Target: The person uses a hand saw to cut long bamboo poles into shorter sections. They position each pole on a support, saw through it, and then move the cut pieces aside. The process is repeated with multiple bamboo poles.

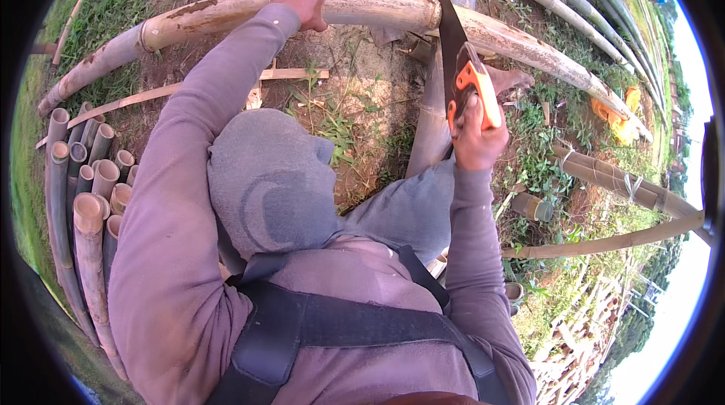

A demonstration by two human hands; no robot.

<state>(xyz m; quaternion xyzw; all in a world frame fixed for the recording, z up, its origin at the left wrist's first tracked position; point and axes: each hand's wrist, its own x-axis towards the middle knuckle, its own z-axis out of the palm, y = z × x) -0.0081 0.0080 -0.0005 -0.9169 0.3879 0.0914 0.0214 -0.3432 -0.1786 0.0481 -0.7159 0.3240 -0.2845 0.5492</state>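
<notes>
A long pale bamboo pole (pixel 377 9) runs left to right across the far part of the head view. My left hand (pixel 304 1) grips it from above, thumb on the near side. My right hand (pixel 481 133) is closed round the orange handle (pixel 489 97) of a handsaw. The saw's dark blade (pixel 451 26) points away from me and crosses the pole beside a node. Whether its teeth are in a cut I cannot tell. Under the pole, near the blade, another thick bamboo (pixel 432 122) lies crosswise.
Several cut bamboo tubes (pixel 89 208) stand bundled at the left. Long bamboo poles (pixel 563 13) lie at the far right. A lashed bamboo frame (pixel 615 178) stands at the right. My bent knee (pixel 268 178) is close in front; a bare foot (pixel 510 78) shows beyond the saw handle.
</notes>
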